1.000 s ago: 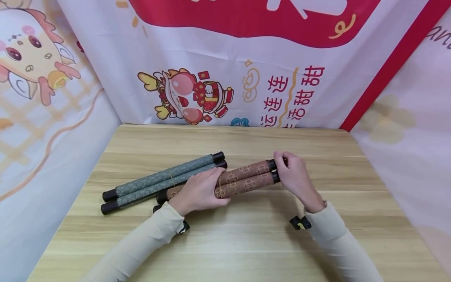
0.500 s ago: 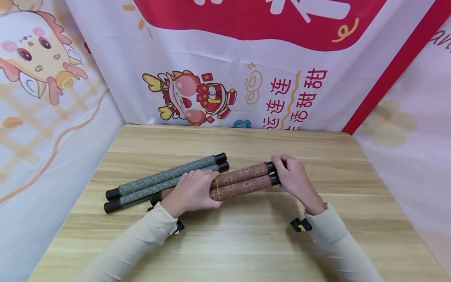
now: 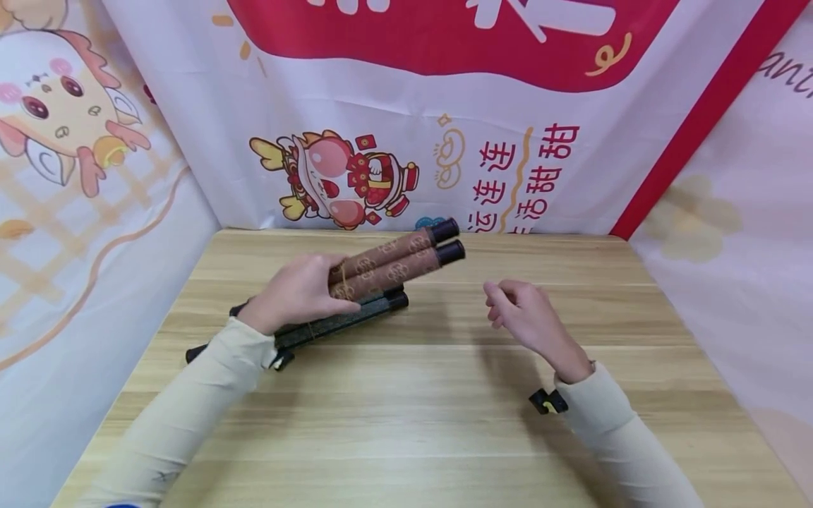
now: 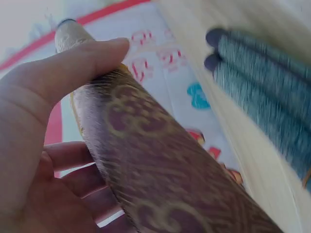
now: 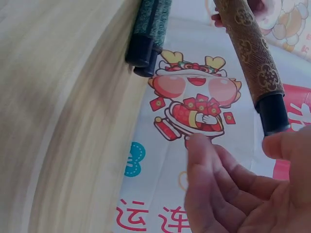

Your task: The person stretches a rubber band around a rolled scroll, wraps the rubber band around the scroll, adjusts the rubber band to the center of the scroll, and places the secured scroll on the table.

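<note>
A brown, flower-patterned scroll [image 3: 396,265], its two rolls side by side with black end knobs, is gripped by my left hand [image 3: 295,293]. A thin cord runs round it near the fingers. The scroll is raised off the table and tilted, its knobs pointing up and right. Beneath it lies a green scroll [image 3: 346,323], partly hidden by the hand and the brown scroll. In the left wrist view my thumb [image 4: 92,58] lies across the brown scroll [image 4: 146,131]. My right hand [image 3: 527,317] hovers above the table with loosely bent fingers, holding nothing, apart from the scroll.
A wooden-topped table [image 3: 406,423] lies under both hands. Printed cloth walls stand behind it [image 3: 540,183] and along its left and right sides. In the right wrist view the green scroll's black knobs [image 5: 140,51] rest near the table's back edge.
The left hand has lifted the brown scroll and carried it up and left over the green one. The right hand has let go of the black knobs and stays at the right.
</note>
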The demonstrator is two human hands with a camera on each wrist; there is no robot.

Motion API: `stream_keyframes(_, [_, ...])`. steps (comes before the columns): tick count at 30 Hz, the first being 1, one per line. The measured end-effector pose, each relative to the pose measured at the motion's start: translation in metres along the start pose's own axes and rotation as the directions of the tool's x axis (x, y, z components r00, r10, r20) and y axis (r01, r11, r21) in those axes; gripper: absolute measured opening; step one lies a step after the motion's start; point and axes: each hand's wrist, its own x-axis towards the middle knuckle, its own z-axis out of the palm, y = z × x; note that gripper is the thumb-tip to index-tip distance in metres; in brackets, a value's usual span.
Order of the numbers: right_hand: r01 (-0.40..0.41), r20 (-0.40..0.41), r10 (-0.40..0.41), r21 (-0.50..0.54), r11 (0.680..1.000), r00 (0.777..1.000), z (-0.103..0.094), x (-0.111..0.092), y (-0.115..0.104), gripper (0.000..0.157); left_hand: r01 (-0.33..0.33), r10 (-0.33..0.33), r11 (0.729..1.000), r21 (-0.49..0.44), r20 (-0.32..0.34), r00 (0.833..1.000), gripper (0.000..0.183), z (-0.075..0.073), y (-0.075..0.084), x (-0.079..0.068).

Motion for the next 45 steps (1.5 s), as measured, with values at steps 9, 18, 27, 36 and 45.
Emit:
stream_keyframes(9, [0.005, 0.058, 0.001, -0.111, 0.994, 0.998, 0.006, 0.004, 0.005, 0.047, 0.106, -0.101, 0.993, -0.053, 0.08, 0.992, 0.08, -0.014, -0.053, 0.037])
stream_keyframes(18, [0.007, 0.104, 0.013, -0.192, 0.981, 0.994, 0.011, 0.007, 0.004, 0.067, 0.191, -0.194, 0.981, 0.033, 0.148, 0.97, 0.047, 0.007, -0.085, 0.058])
stream_keyframes(27, [0.003, 0.144, 0.03, -0.223, 0.975, 0.989, 0.014, 0.005, 0.011, 0.076, 0.303, -0.308, 0.951, 0.059, 0.221, 0.925, 0.039, 0.018, -0.082, 0.065])
stream_keyframes(36, [0.002, 0.173, 0.046, -0.265, 0.964, 0.984, 0.016, 0.009, 0.018, 0.087, 0.324, -0.339, 0.941, 0.101, 0.25, 0.907, 0.037, 0.027, -0.076, 0.066])
stream_keyframes(45, [0.1, 0.215, -0.023, -0.352, 0.931, 0.976, 0.018, 0.02, 0.024, 0.081, 0.336, -0.355, 0.935, 0.115, 0.3, 0.885, 0.036, 0.031, -0.08, 0.065])
